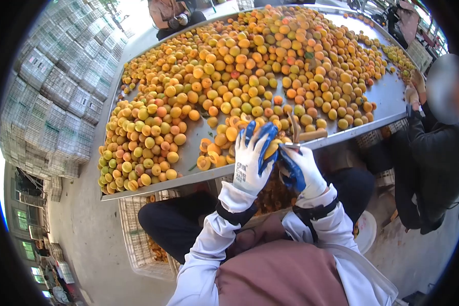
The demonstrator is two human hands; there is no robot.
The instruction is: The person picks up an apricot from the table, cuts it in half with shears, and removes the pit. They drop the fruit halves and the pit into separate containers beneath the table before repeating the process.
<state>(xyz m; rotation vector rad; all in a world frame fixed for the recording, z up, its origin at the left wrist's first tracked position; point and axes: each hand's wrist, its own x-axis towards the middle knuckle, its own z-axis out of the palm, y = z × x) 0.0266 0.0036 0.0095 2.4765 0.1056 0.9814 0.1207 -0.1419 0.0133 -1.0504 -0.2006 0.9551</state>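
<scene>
My left hand (255, 155), in a white glove with blue-coated fingers, is closed around a yellow-orange apricot (272, 149) at the table's front edge. Close beside it, my right hand (303, 172) wears a matching glove, its fingers curled around a small metal-bladed tool (292, 146). How that tool meets the fruit is hard to make out. Split apricot halves (205, 162) lie just left of my left hand. Beyond my right hand, a wooden-handled tool (312, 135) with a curved blade rests at the table edge.
Apricots (270, 56) are heaped across the metal table (189, 176). A crate (143, 255) stands below on the left; cut pieces lie in a container (273, 196) between my knees. Stacked crates (61, 86) line the left. A co-worker (428, 153) sits at right, another person (171, 15) across.
</scene>
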